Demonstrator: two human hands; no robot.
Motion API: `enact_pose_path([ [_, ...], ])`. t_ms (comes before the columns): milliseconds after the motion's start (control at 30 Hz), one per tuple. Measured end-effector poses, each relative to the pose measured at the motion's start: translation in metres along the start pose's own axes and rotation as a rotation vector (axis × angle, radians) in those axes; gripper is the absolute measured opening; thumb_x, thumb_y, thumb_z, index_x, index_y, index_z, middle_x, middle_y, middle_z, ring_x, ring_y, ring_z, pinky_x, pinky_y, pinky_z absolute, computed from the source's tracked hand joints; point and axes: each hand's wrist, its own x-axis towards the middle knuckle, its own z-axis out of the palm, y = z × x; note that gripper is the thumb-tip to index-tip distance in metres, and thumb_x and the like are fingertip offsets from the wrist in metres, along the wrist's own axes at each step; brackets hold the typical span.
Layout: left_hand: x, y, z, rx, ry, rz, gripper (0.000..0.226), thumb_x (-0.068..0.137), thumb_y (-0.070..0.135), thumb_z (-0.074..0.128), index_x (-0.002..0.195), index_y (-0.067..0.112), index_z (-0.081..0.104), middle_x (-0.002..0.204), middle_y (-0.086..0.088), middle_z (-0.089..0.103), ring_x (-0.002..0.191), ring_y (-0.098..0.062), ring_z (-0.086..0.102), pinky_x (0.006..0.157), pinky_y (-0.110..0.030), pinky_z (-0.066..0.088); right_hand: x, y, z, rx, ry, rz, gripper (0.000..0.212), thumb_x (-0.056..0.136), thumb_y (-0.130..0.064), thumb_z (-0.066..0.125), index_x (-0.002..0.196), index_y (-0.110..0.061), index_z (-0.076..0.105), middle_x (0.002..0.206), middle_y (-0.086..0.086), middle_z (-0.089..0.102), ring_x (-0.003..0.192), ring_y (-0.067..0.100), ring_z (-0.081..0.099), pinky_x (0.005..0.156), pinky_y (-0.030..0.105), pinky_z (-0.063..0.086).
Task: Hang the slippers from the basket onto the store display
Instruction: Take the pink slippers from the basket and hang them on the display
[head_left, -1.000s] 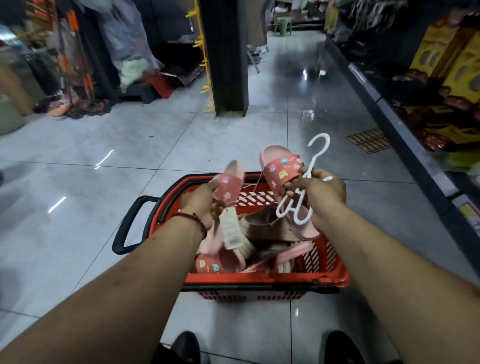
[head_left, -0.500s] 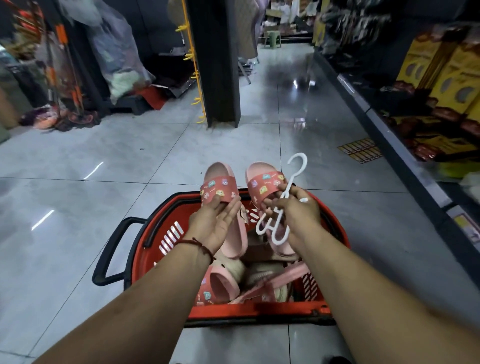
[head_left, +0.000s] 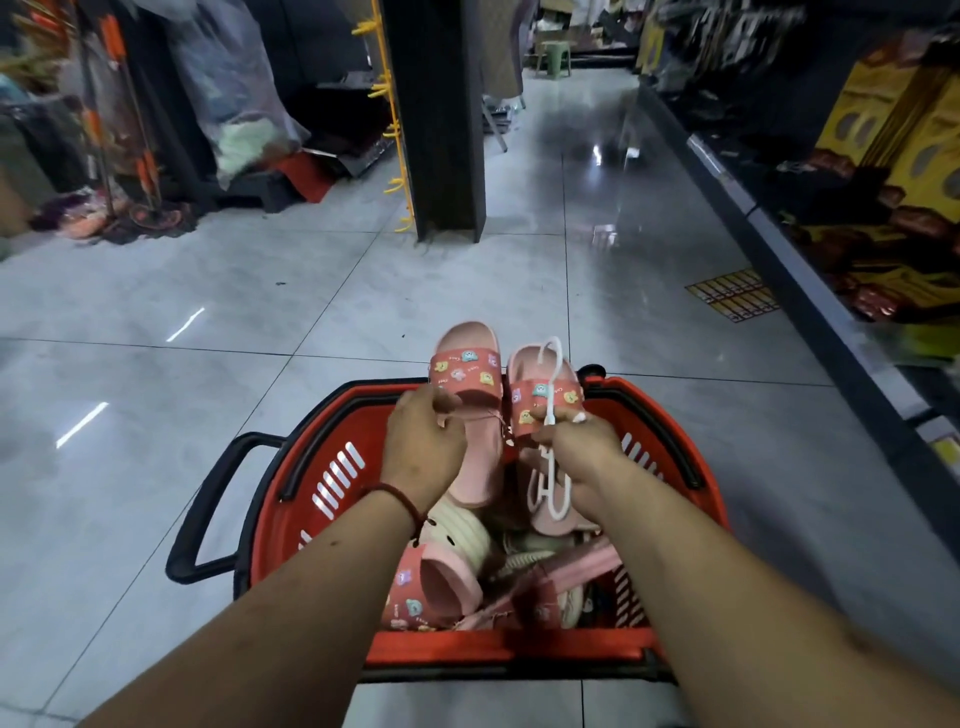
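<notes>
Above the red basket (head_left: 291, 499) we have drawn the pair level: our left hand (head_left: 423, 447) fingers pinch one pink slipper (head_left: 470, 387) by its strap, right hand (head_left: 579, 460) fingers curl round the other slipper (head_left: 543, 397) and white hanger (head_left: 551, 358); seemingly ready for the yellow pegs (head_left: 396, 185) ahead

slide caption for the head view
Left hand holds one pink slipper, right hand a second slipper plus white hanger, over red basket

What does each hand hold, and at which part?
The left hand holds one pink slipper at its strap. The right hand grips the other slipper plus the stem of the white hanger.
</notes>
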Motion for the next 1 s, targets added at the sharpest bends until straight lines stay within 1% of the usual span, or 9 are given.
enact_pose_path([
  [133, 0.008, -0.002, -0.01, 0.096, -0.041, 0.187, 0.039, 0.083, 0.0, 0.056, 0.119, 0.018, 0.059, 0.128, -0.002, 0.048, 0.097, -0.026, 0.061, 0.086, -0.039, 0.053, -0.005, -0.001, -0.006, -0.129, -0.051, -0.06, 0.027, 0.088, 0.015, 0.058, 0.107, -0.001, 0.069, 0.084, 0.018, 0.067, 0.064, 0.029, 0.064, 0.06, 0.035, 0.058],
  [267, 0.017, 0.004, -0.01, 0.151, -0.06, 0.259, 0.047, 0.084, 0.0, 0.057, 0.129, 0.016, 0.055, 0.146, 0.0, 0.041, 0.115, -0.024, 0.058, 0.092, -0.035, 0.05, -0.008, -0.004, -0.016, -0.221, 0.041, -0.127, 0.023, 0.072, 0.006, 0.081, 0.086, -0.009, 0.071, 0.083, 0.014, 0.075, 0.065, 0.025, 0.071, 0.058, 0.032, 0.058],
  [367, 0.025, 0.005, -0.005, 0.231, -0.044, 0.306, 0.055, 0.079, 0.0, 0.059, 0.131, 0.019, 0.056, 0.15, 0.002, 0.041, 0.128, -0.023, 0.052, 0.097, -0.038, 0.049, -0.007, -0.003, -0.024, -0.243, 0.047, -0.127, 0.019, 0.073, 0.005, 0.081, 0.081, -0.009, 0.071, 0.078, 0.01, 0.075, 0.056, 0.017, 0.067, 0.044, 0.021, 0.047],
  [467, 0.033, 0.004, 0.003, 0.358, -0.118, 0.277, 0.067, 0.076, 0.001, 0.062, 0.137, 0.025, 0.049, 0.157, 0.005, 0.032, 0.127, -0.026, 0.053, 0.093, -0.045, 0.052, 0.001, -0.002, -0.026, -0.346, 0.057, -0.112, 0.019, 0.072, 0.002, 0.082, 0.084, -0.006, 0.07, 0.08, 0.012, 0.074, 0.061, 0.022, 0.069, 0.049, 0.025, 0.05],
  [533, 0.035, 0.006, 0.009, 0.439, -0.157, 0.261, 0.068, 0.08, 0.004, 0.061, 0.141, 0.028, 0.043, 0.157, 0.005, 0.031, 0.122, -0.029, 0.056, 0.086, -0.046, 0.053, 0.008, 0.0, -0.026, -0.434, 0.051, -0.084, 0.025, 0.069, 0.0, 0.084, 0.09, -0.004, 0.07, 0.084, 0.012, 0.075, 0.069, 0.026, 0.071, 0.054, 0.027, 0.05],
  [600, 0.035, 0.007, 0.013, 0.482, -0.133, 0.263, 0.06, 0.087, 0.007, 0.057, 0.141, 0.026, 0.04, 0.149, 0.0, 0.039, 0.11, -0.034, 0.061, 0.076, -0.045, 0.052, 0.012, 0.001, -0.026, -0.52, 0.029, -0.06, 0.035, 0.065, -0.002, 0.087, 0.095, -0.004, 0.069, 0.087, 0.012, 0.074, 0.077, 0.028, 0.072, 0.059, 0.03, 0.052],
  [700, 0.033, 0.011, 0.015, 0.56, -0.072, 0.259, 0.055, 0.089, 0.009, 0.056, 0.141, 0.02, 0.04, 0.138, -0.009, 0.043, 0.095, -0.041, 0.061, 0.064, -0.04, 0.04, 0.013, 0.001, -0.028, -0.624, -0.055, 0.003, 0.032, 0.066, 0.006, 0.084, 0.092, -0.004, 0.067, 0.085, 0.012, 0.072, 0.077, 0.029, 0.071, 0.064, 0.033, 0.056],
  [833, 0.027, 0.016, 0.001, 0.521, -0.003, 0.189, 0.054, 0.087, 0.009, 0.057, 0.139, 0.013, 0.043, 0.134, -0.014, 0.038, 0.088, -0.045, 0.061, 0.063, -0.041, 0.043, 0.006, 0.0, -0.035, -0.755, -0.131, -0.031, 0.025, 0.07, 0.008, 0.079, 0.084, -0.008, 0.067, 0.081, 0.014, 0.07, 0.079, 0.032, 0.072, 0.061, 0.033, 0.053],
  [1000, 0.018, 0.018, -0.029, 0.389, 0.035, 0.104, 0.051, 0.088, 0.009, 0.054, 0.138, 0.009, 0.045, 0.131, -0.013, 0.034, 0.088, -0.042, 0.061, 0.075, -0.048, 0.053, -0.011, -0.006, -0.036, -0.496, -0.292, -0.158, 0.033, 0.071, 0.014, 0.077, 0.083, -0.01, 0.058, 0.075, 0.015, 0.067, 0.066, 0.029, 0.071, 0.06, 0.035, 0.059],
])
